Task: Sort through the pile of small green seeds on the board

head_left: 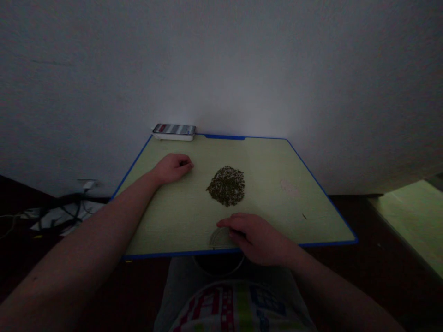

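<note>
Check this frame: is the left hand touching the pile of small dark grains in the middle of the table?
No, the left hand rests on the table apart from the pile of grains, with bare tabletop between them.

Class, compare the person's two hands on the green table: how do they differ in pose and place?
The left hand lies far back on the table, loosely curled; the right hand sits at the near edge, flatter, fingers pointing left. The left hand touches only bare tabletop; the right hand rests on a small round translucent object. Both lie beside the pile of small dark grains, touching none.
</note>
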{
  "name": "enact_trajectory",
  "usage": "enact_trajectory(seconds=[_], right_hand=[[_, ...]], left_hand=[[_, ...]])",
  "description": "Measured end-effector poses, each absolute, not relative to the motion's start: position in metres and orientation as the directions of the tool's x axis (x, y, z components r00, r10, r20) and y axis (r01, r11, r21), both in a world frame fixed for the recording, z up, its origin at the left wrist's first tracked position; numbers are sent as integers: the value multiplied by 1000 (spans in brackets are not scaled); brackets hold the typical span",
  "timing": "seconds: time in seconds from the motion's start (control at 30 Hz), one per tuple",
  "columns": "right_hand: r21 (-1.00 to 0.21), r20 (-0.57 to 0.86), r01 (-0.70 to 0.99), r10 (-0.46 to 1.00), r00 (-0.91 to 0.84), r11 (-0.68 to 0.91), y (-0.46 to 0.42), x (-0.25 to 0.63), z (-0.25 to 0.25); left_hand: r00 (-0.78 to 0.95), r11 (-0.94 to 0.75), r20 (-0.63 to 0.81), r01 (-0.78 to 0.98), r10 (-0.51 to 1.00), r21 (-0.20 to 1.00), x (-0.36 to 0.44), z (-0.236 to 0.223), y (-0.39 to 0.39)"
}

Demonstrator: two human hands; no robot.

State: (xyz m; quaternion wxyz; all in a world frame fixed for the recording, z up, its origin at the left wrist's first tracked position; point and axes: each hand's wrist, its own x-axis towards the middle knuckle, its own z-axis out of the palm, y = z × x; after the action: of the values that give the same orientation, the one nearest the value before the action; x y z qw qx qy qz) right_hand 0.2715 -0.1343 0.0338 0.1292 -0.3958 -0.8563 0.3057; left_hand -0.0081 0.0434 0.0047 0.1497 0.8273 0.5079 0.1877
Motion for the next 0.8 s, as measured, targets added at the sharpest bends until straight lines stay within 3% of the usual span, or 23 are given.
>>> enact_trajectory(seconds=[0.4,0.67,0.8], right_hand=[[-677,-8,596,806,-591,431,-150,293,33],[-780,64,620,996,-58,86,-147,335,10],[-782,109,618,994,7,81,-141,335,8]], left_hand=[[411,-429,143,787,900,444,-7,8,42],[425,-441,147,767,893,466,-6,8,41],[424,-441,146,769,894,463,-7,8,41]])
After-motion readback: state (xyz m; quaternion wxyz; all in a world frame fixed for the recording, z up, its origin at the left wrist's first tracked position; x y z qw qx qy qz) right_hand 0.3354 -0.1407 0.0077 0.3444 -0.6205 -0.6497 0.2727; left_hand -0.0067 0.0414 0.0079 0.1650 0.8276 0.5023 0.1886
